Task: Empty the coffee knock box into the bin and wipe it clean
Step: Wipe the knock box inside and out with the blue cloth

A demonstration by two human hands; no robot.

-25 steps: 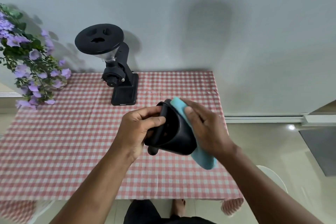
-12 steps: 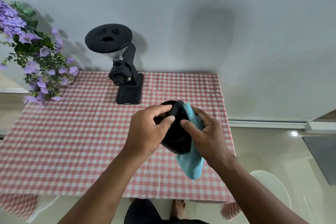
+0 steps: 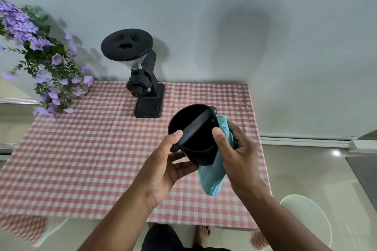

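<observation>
Now upright, mouth up, vs tilted before: knock box [image 3: 193,136] clamped by left hand [image 3: 169,161] fingers; right hand [image 3: 238,153] fingers pressing blue cloth [image 3: 214,175] at 3 o'clock, near surface [image 3: 81,159] right edge.

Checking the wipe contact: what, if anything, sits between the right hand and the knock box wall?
The blue cloth does: it lies between the right hand and the outer wall of the knock box. The left hand touches the box bare, with nothing between.
</observation>
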